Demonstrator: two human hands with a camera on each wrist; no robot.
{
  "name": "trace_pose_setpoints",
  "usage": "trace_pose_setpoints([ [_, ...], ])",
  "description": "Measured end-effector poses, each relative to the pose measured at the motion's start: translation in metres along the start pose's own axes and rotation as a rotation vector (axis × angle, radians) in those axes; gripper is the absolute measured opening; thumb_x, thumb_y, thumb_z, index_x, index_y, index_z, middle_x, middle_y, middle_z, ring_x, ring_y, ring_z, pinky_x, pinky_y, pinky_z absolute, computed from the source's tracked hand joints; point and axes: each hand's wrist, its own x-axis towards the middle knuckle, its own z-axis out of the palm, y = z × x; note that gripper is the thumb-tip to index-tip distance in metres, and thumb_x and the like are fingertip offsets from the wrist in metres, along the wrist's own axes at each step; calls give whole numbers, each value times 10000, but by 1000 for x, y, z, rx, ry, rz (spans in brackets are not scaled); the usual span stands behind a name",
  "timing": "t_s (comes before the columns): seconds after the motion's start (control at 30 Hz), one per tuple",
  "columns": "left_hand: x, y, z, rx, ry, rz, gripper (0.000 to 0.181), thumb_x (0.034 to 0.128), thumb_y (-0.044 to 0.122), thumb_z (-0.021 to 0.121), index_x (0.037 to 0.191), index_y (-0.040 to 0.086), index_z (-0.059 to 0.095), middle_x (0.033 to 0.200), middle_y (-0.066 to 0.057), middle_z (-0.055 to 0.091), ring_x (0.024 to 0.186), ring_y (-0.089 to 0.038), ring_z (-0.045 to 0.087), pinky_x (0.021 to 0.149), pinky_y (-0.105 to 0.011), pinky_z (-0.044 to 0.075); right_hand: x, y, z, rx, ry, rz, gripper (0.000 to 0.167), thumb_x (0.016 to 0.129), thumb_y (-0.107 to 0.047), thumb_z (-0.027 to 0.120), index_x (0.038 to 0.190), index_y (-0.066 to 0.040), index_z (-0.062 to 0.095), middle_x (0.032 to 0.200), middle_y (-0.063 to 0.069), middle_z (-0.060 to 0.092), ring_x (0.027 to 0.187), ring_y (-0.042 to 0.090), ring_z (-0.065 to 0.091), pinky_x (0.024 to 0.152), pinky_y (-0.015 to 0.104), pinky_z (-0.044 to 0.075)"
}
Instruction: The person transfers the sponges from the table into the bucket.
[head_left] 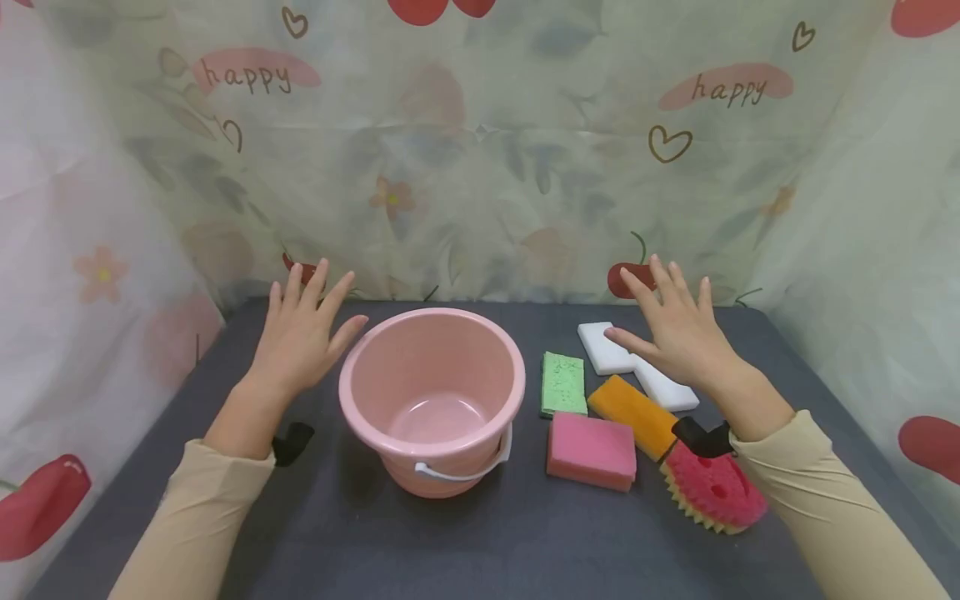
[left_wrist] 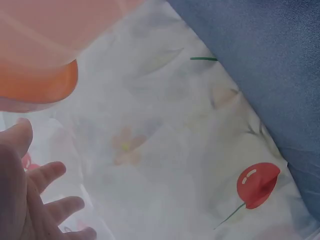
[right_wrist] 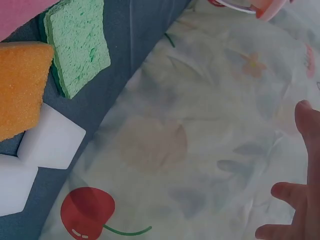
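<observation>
The left hand [head_left: 297,338] and right hand [head_left: 682,335] spread wide, holding nothing. Dark table [head_left: 450,550] showed between the pink bucket [head_left: 432,377] and the green sponge [head_left: 563,383] to its right; a black wristband [head_left: 703,437] partly hid the scalloped sponge [head_left: 699,483].

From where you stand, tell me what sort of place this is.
Likely a makeshift booth rather than an ordinary room: printed curtains hang on three sides of a dark table, which holds a bucket and sponges.
</observation>
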Motion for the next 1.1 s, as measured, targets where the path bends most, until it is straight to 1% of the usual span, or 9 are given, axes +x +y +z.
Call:
trace_pose_setpoints([
  [0.2,-2,2,-6,-33,16,19,617,965,463,408,1469,138,266,1549,-217,142,1426,-453,33,1102,-647,50,-5,2,-7,38,49,-44,782,894,-514,525,1485,-112,208,1549,245,79,1423,451,48,1080,675,-17],
  [0.3,-5,2,-9,-59,29,32,602,966,462,406,1451,121,305,1535,-225,187,1419,-456,79,1102,-642,66,-10,7,-9,109,71,-80,756,901,-464,545,1480,-100,222,1531,256,140,1405,458,116,1086,667,2],
  [0.37,-8,2,-11,-94,42,41,590,966,458,410,1435,107,337,1521,-232,219,1413,-457,109,1103,-639,78,-14,12,-9,173,67,-87,735,899,-413,573,1472,-93,241,1519,240,194,1392,439,170,1092,654,65],
  [0.43,-11,2,-11,-146,50,48,574,968,443,419,1415,88,367,1508,-239,246,1411,-453,129,1106,-632,85,-19,18,-8,243,51,-86,715,895,-358,599,1462,-84,260,1499,224,249,1364,421,231,1076,647,149],
  [0.53,-17,1,-12,-226,53,57,547,967,409,444,1392,68,398,1497,-240,271,1402,-445,172,1113,-614,103,-29,27,-5,291,18,-77,683,899,-320,603,1445,-56,288,1457,220,327,1323,405,296,1018,636,263],
  [0.67,-24,1,-13,-319,15,49,539,969,421,435,1391,87,409,1508,-197,278,1393,-414,223,1101,-603,162,-42,42,2,322,-8,-70,635,901,-311,601,1408,-24,348,1392,230,414,1254,403,386,974,624,314],
  [0.8,-32,1,-10,-433,-5,65,489,975,377,443,1381,104,426,1503,-164,305,1381,-390,267,1051,-618,237,-54,53,10,351,-32,-58,593,872,-269,645,1364,-31,415,1337,208,481,1193,382,457,931,608,376],
  [0.93,-41,-1,-6,-532,-22,86,442,972,305,472,1369,114,439,1489,-148,331,1374,-372,290,1031,-622,263,-64,63,18,367,-82,-47,617,834,-262,692,1346,-36,431,1328,204,487,1172,396,476,894,612,418],
  [1.1,-51,-1,1,-600,-45,92,435,966,278,492,1368,119,444,1483,-131,342,1378,-360,287,1022,-626,273,-78,74,29,412,-144,-37,694,792,-269,736,1353,-27,408,1341,225,460,1164,437,468,869,625,427],
])
